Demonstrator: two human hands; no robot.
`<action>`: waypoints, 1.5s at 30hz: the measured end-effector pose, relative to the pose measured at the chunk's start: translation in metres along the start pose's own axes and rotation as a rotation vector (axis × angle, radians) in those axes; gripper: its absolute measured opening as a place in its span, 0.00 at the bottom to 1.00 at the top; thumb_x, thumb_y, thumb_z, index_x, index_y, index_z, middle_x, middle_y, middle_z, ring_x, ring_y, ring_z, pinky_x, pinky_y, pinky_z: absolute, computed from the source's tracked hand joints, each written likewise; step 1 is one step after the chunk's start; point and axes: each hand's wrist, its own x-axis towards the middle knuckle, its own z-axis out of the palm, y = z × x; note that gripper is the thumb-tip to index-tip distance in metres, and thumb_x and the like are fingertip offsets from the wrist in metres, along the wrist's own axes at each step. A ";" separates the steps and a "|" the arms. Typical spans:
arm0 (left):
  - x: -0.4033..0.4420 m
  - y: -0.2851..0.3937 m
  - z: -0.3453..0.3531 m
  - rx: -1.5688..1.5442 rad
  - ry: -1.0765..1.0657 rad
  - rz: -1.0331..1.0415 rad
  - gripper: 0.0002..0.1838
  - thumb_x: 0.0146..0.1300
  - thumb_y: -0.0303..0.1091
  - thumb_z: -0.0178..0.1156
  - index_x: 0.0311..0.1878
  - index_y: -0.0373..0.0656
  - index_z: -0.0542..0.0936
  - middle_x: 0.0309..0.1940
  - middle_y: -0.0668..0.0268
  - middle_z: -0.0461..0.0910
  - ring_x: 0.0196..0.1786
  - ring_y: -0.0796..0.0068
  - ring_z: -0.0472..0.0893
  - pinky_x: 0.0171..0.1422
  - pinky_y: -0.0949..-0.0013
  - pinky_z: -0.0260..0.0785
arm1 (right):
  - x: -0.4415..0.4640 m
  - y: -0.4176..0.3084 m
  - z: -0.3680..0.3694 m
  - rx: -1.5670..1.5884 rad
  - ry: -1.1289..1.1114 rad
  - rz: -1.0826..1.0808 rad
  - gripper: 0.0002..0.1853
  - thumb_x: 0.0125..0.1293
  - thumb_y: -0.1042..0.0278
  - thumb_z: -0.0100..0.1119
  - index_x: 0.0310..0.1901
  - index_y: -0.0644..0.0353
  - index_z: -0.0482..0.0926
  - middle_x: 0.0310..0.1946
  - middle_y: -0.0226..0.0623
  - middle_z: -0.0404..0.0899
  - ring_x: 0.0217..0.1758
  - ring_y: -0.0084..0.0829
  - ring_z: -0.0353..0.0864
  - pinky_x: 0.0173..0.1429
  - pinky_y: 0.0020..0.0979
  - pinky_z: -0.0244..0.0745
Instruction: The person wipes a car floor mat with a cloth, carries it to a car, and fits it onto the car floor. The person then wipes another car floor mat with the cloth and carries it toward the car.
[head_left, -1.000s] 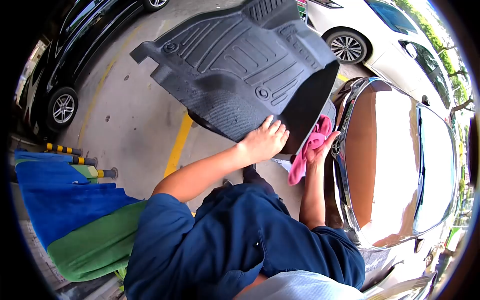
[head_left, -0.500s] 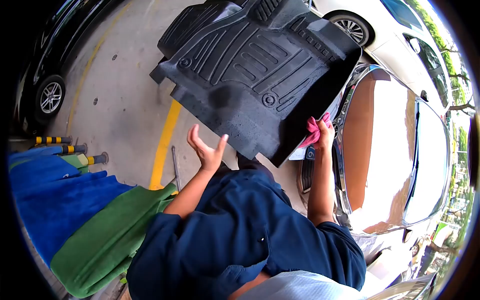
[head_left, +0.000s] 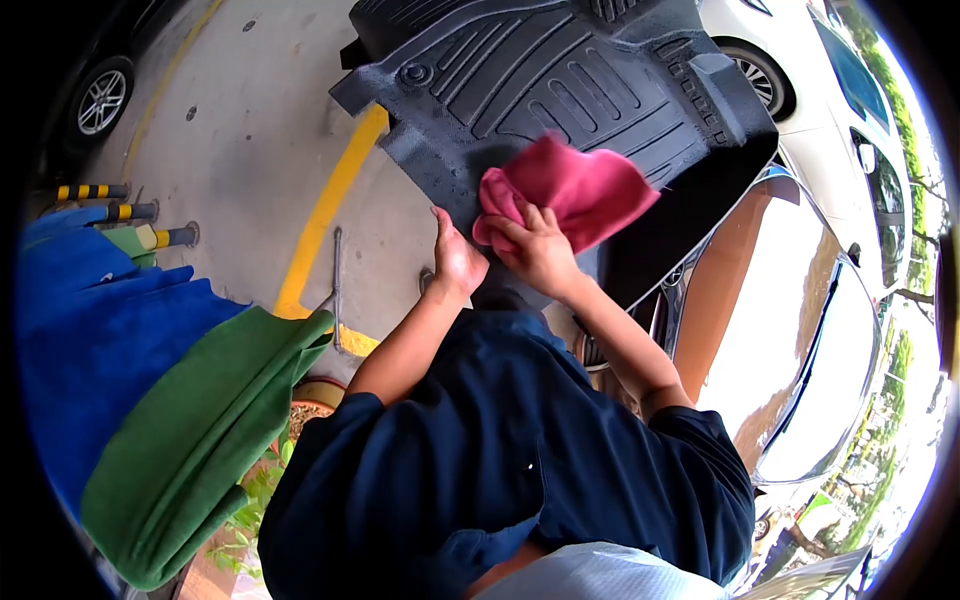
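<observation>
A large black moulded floor mat (head_left: 560,90) with raised ribs fills the upper middle of the view. My right hand (head_left: 538,245) grips a pink cloth (head_left: 585,195), which is spread over the mat's near part. At the mat's near edge is my left hand (head_left: 458,258), its thumb up and its palm against or close to the edge; whether it grips the mat is hidden. The cloth's far corner is slightly blurred.
Green (head_left: 200,450) and blue (head_left: 110,370) cloths hang at the left beside striped posts. A potted plant (head_left: 315,395) stands below them. Parked at the right are a shiny car (head_left: 770,320) and a white car (head_left: 835,120); a dark car's wheel (head_left: 102,101) shows upper left.
My right hand has moved left from the mat's right edge onto its surface, and the pink cloth has opened out. My left hand, apart from the mat half a second ago, is now at its near edge.
</observation>
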 end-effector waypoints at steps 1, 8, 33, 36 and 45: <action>-0.001 -0.002 -0.014 0.061 -0.167 -0.027 0.41 0.69 0.68 0.32 0.75 0.47 0.53 0.72 0.62 0.59 0.74 0.64 0.58 0.77 0.59 0.49 | 0.023 -0.005 0.016 0.018 -0.025 -0.069 0.25 0.52 0.64 0.66 0.55 0.45 0.78 0.49 0.43 0.73 0.50 0.48 0.73 0.53 0.44 0.73; -0.014 -0.005 0.017 -0.064 -0.117 0.060 0.40 0.68 0.68 0.34 0.71 0.47 0.60 0.67 0.65 0.68 0.68 0.65 0.68 0.72 0.59 0.60 | 0.162 -0.007 0.063 0.083 -0.013 -0.240 0.23 0.54 0.64 0.62 0.54 0.47 0.77 0.45 0.37 0.76 0.46 0.46 0.76 0.56 0.40 0.72; -0.022 -0.012 0.022 0.173 0.059 0.105 0.29 0.73 0.44 0.50 0.69 0.37 0.61 0.68 0.59 0.65 0.69 0.61 0.65 0.74 0.54 0.56 | -0.051 0.186 -0.030 -0.013 -0.241 0.202 0.31 0.56 0.60 0.66 0.62 0.50 0.70 0.54 0.47 0.72 0.55 0.49 0.76 0.58 0.45 0.73; -0.026 -0.009 0.025 0.177 0.072 0.073 0.29 0.73 0.45 0.50 0.70 0.37 0.61 0.68 0.59 0.65 0.69 0.61 0.65 0.74 0.53 0.55 | -0.042 0.249 -0.072 -0.403 -0.107 0.421 0.29 0.57 0.62 0.61 0.63 0.49 0.70 0.53 0.45 0.72 0.56 0.46 0.74 0.59 0.43 0.71; -0.028 0.002 0.028 0.361 0.103 0.023 0.25 0.72 0.34 0.52 0.68 0.37 0.63 0.67 0.58 0.66 0.69 0.58 0.65 0.74 0.51 0.56 | 0.011 0.450 -0.140 0.513 1.700 0.952 0.32 0.55 0.75 0.64 0.62 0.66 0.67 0.58 0.46 0.73 0.57 0.37 0.76 0.64 0.32 0.70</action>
